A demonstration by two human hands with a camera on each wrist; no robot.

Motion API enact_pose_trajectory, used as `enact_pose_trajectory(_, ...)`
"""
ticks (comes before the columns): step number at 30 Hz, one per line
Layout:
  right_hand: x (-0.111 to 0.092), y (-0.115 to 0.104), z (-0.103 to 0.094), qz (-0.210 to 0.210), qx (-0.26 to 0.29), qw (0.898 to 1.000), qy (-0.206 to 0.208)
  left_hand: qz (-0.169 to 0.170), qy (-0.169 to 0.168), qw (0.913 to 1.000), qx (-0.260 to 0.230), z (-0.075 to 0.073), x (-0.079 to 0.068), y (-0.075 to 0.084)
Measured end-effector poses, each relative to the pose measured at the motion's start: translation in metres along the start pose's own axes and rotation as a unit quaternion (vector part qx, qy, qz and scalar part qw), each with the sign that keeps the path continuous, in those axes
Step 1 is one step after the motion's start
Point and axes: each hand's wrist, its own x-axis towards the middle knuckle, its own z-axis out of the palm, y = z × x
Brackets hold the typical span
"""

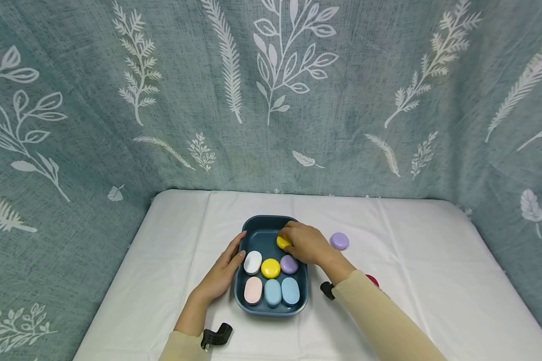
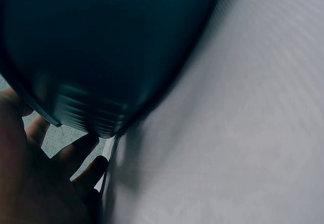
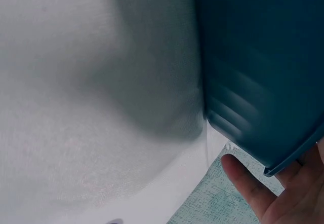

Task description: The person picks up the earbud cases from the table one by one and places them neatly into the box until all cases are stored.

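Note:
In the head view, a dark blue rectangular tray [image 1: 271,312] with rounded corners lies on the white-covered table. My left hand [image 1: 220,273] rests along its left side, fingers extended against the wall and rim; the left wrist view shows those fingers [image 2: 76,150] spread by the outer wall. Over the tray's back right part, my right hand [image 1: 304,242] pinches a glossy yellow round piece [image 1: 283,242], partly hidden by the fingers. Inside, the middle row has a white oval piece [image 1: 253,262], another yellow round piece [image 1: 270,268] and a purple round piece [image 1: 289,264].
Along the tray's front lie a pink oval piece [image 1: 253,291] and two light blue oval pieces [image 1: 273,293]. Right of the tray, a lilac round piece [image 1: 340,241] lies on the cloth, and a red piece [image 1: 373,280] shows partly behind the right sleeve. Leaf-patterned curtains [image 1: 271,150] surround the table.

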Motion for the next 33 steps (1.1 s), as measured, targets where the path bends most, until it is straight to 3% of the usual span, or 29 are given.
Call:
enact_pose_trajectory(12,0.0001,-0.0021,0.0007,-0.005,-0.034,0.999,-0.016,0.002,-0.004,1.0,-0.006,0.0001,0.0004,0.0002)
enact_pose_trajectory(33,-0.0026,0.0003,0.0022,-0.029,-0.047,0.998,0.001,0.006,-0.01,0.9999,-0.005,0.0002,0.0004,0.0012)
